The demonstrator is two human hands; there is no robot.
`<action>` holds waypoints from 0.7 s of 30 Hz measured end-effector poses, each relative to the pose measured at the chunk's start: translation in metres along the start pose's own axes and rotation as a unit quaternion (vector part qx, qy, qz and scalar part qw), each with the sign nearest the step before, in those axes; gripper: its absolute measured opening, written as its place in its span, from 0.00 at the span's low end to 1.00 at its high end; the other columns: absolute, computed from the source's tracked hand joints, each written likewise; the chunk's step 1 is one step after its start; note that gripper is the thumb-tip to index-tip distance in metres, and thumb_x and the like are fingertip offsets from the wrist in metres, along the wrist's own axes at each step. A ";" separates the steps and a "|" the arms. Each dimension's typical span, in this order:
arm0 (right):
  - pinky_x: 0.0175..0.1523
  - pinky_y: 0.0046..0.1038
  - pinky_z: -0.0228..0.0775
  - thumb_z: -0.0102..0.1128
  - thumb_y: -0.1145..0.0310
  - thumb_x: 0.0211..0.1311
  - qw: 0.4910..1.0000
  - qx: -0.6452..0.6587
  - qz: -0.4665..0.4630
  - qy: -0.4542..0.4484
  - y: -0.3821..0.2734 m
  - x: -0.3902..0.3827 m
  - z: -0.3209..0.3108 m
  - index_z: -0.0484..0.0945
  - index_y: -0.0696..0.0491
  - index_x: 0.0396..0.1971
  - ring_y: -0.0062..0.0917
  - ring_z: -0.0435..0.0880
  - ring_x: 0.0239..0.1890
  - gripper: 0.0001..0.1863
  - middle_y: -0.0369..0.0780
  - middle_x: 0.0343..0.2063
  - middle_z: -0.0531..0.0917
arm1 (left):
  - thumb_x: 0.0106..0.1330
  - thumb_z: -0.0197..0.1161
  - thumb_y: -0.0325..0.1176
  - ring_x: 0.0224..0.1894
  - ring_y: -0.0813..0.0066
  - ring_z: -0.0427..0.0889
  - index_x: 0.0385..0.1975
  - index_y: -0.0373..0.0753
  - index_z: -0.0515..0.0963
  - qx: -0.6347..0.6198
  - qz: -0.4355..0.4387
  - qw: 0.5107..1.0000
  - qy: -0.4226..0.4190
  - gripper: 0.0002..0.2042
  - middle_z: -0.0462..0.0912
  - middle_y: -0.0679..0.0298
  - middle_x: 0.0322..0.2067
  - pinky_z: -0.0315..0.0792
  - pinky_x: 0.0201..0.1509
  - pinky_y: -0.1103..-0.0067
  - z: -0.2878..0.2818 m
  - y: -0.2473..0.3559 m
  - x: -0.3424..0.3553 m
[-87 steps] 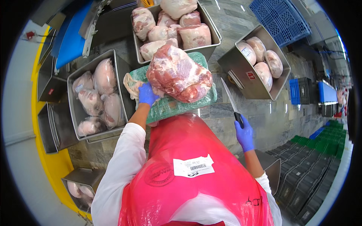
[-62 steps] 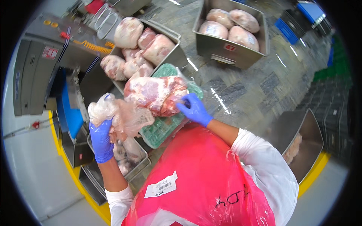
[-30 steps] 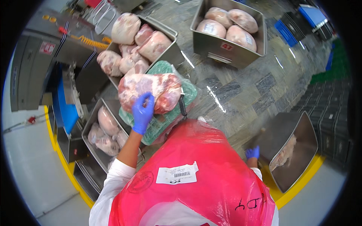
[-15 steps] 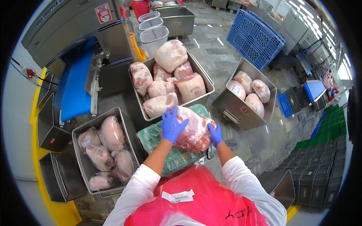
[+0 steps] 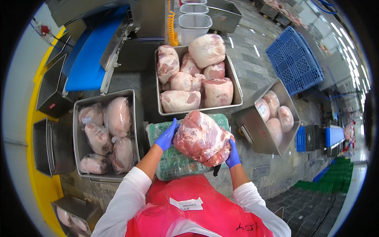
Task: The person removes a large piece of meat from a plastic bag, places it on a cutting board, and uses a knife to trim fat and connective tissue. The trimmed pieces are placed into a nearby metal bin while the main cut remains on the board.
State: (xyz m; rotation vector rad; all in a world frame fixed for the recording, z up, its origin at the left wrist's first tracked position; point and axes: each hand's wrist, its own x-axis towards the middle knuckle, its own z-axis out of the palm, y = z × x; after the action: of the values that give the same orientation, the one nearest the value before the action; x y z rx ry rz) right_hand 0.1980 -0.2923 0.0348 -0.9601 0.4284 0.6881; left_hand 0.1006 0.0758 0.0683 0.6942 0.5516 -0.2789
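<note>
A large raw cut of meat (image 5: pixel 203 138), red with white fat, is held between my two blue-gloved hands. My left hand (image 5: pixel 167 136) presses against its left side, fingers partly behind it. Around the lower right side my right hand (image 5: pixel 233 155) grips it, with most of the fingers hidden. The cut is over a green crate (image 5: pixel 166 168) covered in clear plastic film; whether it touches the film I cannot tell. Just beyond, a metal tub (image 5: pixel 239 93) holds several similar unwrapped cuts (image 5: pixel 181 101).
At left stands a metal tub (image 5: pixel 75 139) of plastic-wrapped cuts (image 5: pixel 119 116); another tub (image 5: pixel 256 125) with wrapped pieces is at right. A blue conveyor belt (image 5: pixel 96 47) lies far left. Blue pallets (image 5: pixel 294 61) stand far right. Dark stacked crates (image 5: pixel 308 209) are near right.
The cut has been turned over, showing more red flesh. My left hand has slid from its top to its left side. The whole view has shifted as my head turned.
</note>
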 end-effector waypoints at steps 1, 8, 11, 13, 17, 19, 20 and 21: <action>0.74 0.41 0.68 0.64 0.50 0.73 0.999 0.016 0.033 -0.001 -0.002 0.002 0.000 0.67 0.53 0.74 0.37 0.77 0.68 0.37 0.43 0.68 0.77 | 0.82 0.46 0.61 0.70 0.67 0.75 0.74 0.41 0.69 -0.048 0.000 0.999 -0.006 0.34 0.75 0.61 0.71 0.68 0.75 0.71 -0.012 -0.020 0.004; 0.76 0.42 0.65 0.61 0.49 0.73 0.999 0.021 0.039 -0.028 -0.004 0.015 -0.007 0.66 0.51 0.75 0.39 0.75 0.70 0.36 0.42 0.70 0.75 | 0.85 0.46 0.46 0.69 0.67 0.75 0.72 0.42 0.70 -0.176 0.077 0.981 -0.006 0.24 0.77 0.63 0.68 0.65 0.78 0.67 -0.043 -0.064 0.019; 0.76 0.42 0.64 0.61 0.50 0.73 0.997 0.021 0.067 -0.021 -0.031 0.011 0.024 0.64 0.51 0.76 0.40 0.74 0.70 0.37 0.42 0.71 0.74 | 0.85 0.45 0.44 0.68 0.66 0.76 0.70 0.42 0.72 -0.248 0.076 0.966 -0.005 0.22 0.77 0.62 0.68 0.66 0.77 0.66 -0.047 -0.053 0.025; 0.77 0.43 0.63 0.61 0.50 0.73 0.997 0.002 0.069 -0.044 -0.057 0.023 0.052 0.63 0.51 0.77 0.40 0.73 0.71 0.38 0.43 0.71 0.73 | 0.83 0.44 0.51 0.71 0.61 0.73 0.72 0.43 0.70 -0.226 0.113 0.968 0.009 0.27 0.76 0.60 0.70 0.62 0.79 0.62 -0.052 -0.044 0.032; 0.77 0.41 0.64 0.60 0.52 0.73 0.991 0.000 -0.015 -0.136 -0.111 0.066 0.112 0.63 0.49 0.77 0.37 0.71 0.73 0.37 0.41 0.73 0.71 | 0.82 0.44 0.52 0.71 0.61 0.73 0.72 0.43 0.71 -0.182 0.123 0.975 -0.033 0.27 0.75 0.60 0.70 0.62 0.79 0.61 0.028 0.088 0.040; 0.74 0.39 0.68 0.59 0.52 0.74 0.989 -0.006 -0.035 -0.143 -0.140 0.092 0.153 0.68 0.47 0.74 0.34 0.76 0.68 0.33 0.40 0.68 0.77 | 0.82 0.45 0.54 0.72 0.61 0.72 0.72 0.43 0.71 0.003 0.216 0.974 -0.066 0.28 0.75 0.60 0.71 0.64 0.78 0.59 0.062 0.156 0.042; 0.72 0.38 0.70 0.60 0.50 0.73 0.987 0.004 0.010 -0.162 -0.156 0.104 0.177 0.72 0.47 0.71 0.33 0.79 0.66 0.31 0.40 0.65 0.80 | 0.81 0.45 0.56 0.73 0.60 0.71 0.73 0.42 0.69 0.028 0.215 0.974 -0.068 0.30 0.74 0.58 0.71 0.66 0.77 0.58 0.070 0.188 0.045; 0.70 0.39 0.73 0.60 0.47 0.74 0.984 0.020 0.033 -0.177 -0.165 0.130 0.188 0.74 0.47 0.68 0.33 0.81 0.63 0.30 0.39 0.63 0.82 | 0.81 0.46 0.58 0.73 0.59 0.71 0.74 0.42 0.68 0.055 0.214 0.973 -0.073 0.32 0.73 0.56 0.71 0.68 0.75 0.57 0.081 0.221 0.048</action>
State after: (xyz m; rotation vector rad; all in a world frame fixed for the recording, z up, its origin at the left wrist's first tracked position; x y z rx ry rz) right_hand 0.4130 -0.1512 0.1510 -0.7680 0.1603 0.8878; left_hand 0.2638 0.1823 0.2091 0.8721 0.2364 0.0435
